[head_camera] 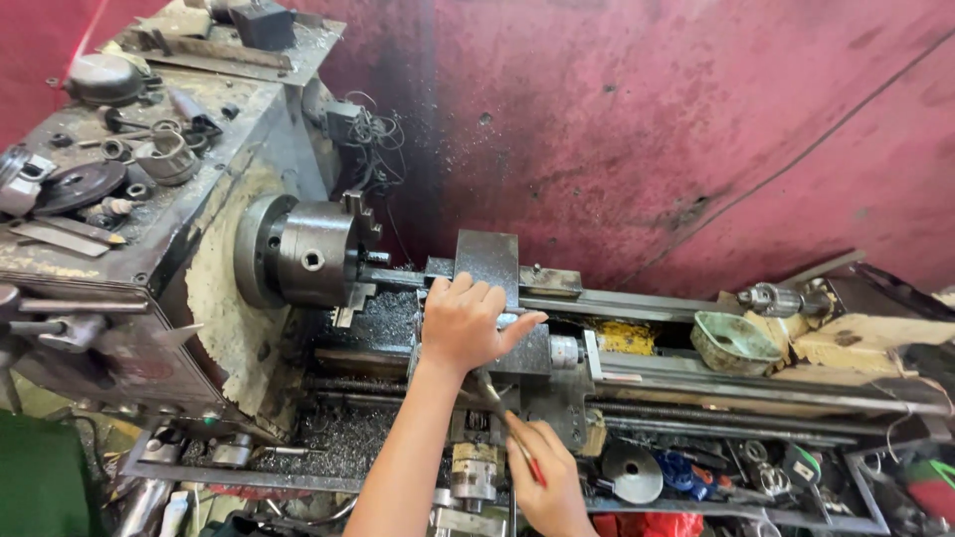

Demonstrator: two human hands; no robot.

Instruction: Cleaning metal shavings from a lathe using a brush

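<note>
At the middle of a worn metal lathe (199, 288), the person's left hand (466, 323) lies palm down on the carriage (532, 353), fingers curled over its top and thumb stretched toward the right; whether it grips anything underneath cannot be told. Just below, near the lathe's front edge, the right hand (549, 477) is closed around a slim tool with a red handle (517, 438), its tip angled up toward the carriage. Left of the hands sits the steel chuck (308, 254). Metal shavings (343, 443) fill the tray at the lower left. Toward the right end rests a green bowl (734, 341).
</note>
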